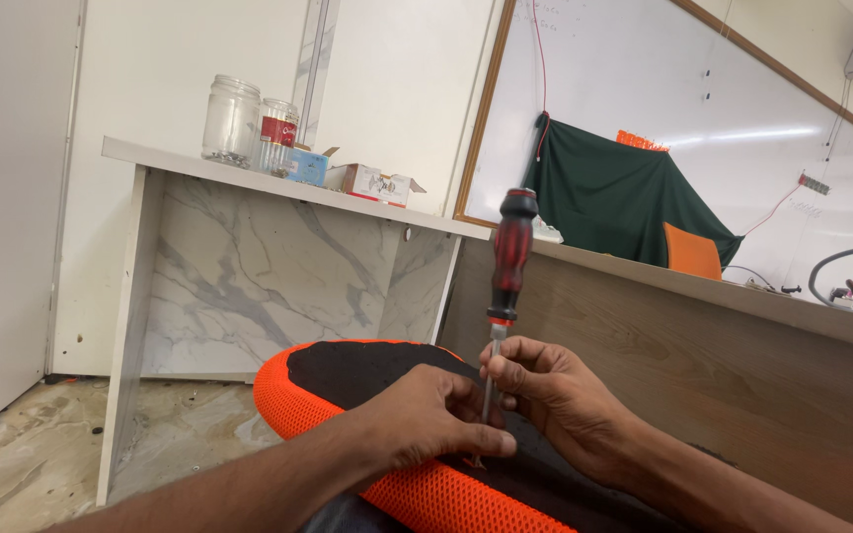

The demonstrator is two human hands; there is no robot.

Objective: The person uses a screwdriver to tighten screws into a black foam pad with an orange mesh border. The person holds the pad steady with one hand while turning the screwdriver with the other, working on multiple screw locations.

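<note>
**Screwdriver stood upright on the seat pad**

The screwdriver [507, 271] stands upright, red-and-black handle up, its tip down on the black underside of an orange mesh seat [348, 415]. The right hand [555, 390] grips the metal shaft low down; the left hand [431, 415] pinches at the tip, seemingly steadying a screw too small to make out. I'd say a fastener is being seated; turning would call for a grip on the handle.

On the marble-look desk [278, 183]: 2 clear jars [231, 120], 1 red-labelled, a small blue box [306, 166] and a white-and-red carton [379, 185].
</note>
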